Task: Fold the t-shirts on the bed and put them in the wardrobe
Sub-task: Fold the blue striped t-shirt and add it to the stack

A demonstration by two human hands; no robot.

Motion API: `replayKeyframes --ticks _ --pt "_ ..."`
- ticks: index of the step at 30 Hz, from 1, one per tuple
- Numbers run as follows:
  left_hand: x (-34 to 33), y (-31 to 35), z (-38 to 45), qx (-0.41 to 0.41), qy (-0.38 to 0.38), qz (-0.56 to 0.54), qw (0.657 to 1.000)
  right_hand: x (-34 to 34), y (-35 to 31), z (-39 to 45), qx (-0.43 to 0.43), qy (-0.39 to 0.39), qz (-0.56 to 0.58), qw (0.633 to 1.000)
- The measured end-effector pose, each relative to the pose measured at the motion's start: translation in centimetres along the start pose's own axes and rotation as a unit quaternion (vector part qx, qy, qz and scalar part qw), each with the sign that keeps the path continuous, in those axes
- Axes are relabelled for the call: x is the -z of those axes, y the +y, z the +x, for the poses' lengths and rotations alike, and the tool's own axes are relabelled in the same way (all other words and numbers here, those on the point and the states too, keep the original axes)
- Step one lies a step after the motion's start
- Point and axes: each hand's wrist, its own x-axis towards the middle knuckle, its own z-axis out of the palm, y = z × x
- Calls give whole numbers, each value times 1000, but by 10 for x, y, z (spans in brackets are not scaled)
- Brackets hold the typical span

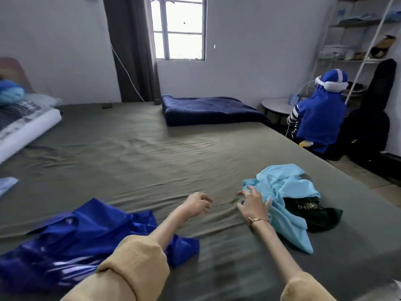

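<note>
Head view. Right hand (pixel 252 204): fingers spread, resting on edge of light blue t-shirt (pixel 284 192), likely to drag it flat for folding. Left hand (pixel 198 204): fingers loosely curled, empty. Dark t-shirt (pixel 310 210) beneath. Blue t-shirt (pixel 86 233) crumpled, left, on bed (pixel 130 153).

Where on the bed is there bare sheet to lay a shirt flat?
Bare sheet stretches between the royal blue shirt, the navy blanket and the pillows. Crowded at right, where the light blue shirt overlaps a dark garment.

Both arms reach forward, sleeves pushed up; left grip (pixel 198 204) loosely curled, right grip (pixel 253 203) spread, fingers extended.
</note>
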Motion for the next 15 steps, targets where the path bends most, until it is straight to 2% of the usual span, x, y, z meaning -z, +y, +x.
replayKeyframes --ticks 3,6,10,15 --pt "48 -45 -33 23 51 -7 998 -18 -49 -15 52 -25 76 995" --pt "91 -86 -69 40 99 23 994 -42 -95 -35 106 -132 149 974" --pt "139 -140 -122 74 161 79 981 -78 -150 -68 155 -255 87 950" --pt "165 -185 -179 163 158 208 951 -104 -191 -103 213 -263 -7 941"
